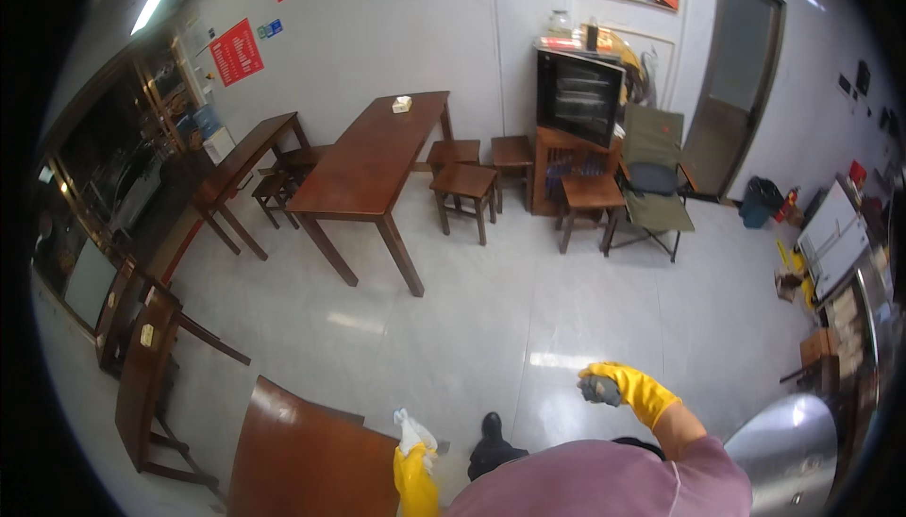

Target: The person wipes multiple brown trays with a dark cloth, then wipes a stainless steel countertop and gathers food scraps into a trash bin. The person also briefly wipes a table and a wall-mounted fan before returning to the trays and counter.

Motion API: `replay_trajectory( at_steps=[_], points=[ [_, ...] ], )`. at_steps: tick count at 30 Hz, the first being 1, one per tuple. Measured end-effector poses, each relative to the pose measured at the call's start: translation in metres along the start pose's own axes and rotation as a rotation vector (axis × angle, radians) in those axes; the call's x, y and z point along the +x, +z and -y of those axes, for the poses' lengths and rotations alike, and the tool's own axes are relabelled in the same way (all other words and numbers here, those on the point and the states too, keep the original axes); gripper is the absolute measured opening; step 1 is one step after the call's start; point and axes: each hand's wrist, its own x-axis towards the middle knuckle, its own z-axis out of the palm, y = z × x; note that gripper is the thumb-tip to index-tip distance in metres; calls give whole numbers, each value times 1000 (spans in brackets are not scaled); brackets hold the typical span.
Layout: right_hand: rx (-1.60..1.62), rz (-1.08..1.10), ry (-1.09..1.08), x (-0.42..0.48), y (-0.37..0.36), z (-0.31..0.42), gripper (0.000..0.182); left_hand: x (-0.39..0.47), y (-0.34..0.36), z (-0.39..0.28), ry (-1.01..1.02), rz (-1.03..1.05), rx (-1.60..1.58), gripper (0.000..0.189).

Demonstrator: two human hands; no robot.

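Note:
Both of my hands wear yellow rubber gloves. At the lower middle, my left hand (416, 471) grips a crumpled white cloth or tissue (413, 432), beside the right edge of a brown wooden table (311, 446). My right hand (630, 386) is held out over the floor, closed around a dark grey wad (600, 389), perhaps a rag or scouring pad; its exact kind cannot be told.
A long wooden table (375, 156) bearing a tissue box (402, 104) stands ahead, with wooden stools (463, 181) beside it. A green folding chair (655, 163) stands by a glass-fronted cabinet (577, 92). A rounded metal surface (786, 453) is close on my right.

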Motion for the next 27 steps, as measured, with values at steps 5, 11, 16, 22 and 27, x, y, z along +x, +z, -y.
replay_trajectory(
  at_steps=[5, 11, 16, 22, 27],
  points=[
    [513, -313, 272, 18, -91, -60, 34, 14, 69, -93, 84, 48, -15, 46],
    [801, -798, 98, -28, -130, -67, 42, 78, 268, -301, 301, 326, 566, 48],
    [981, -1171, 81, -68, -131, -73, 44, 96, 451, -417, 707, 585, 927, 29],
    [834, -1376, 153, -69, -214, -48, 26, 38, 666, -440, 661, 885, 1015, 36],
    [523, -1273, 12, -5, -377, 42, 39, -28, 780, -431, 709, 1029, 1348, 44]
  ],
)
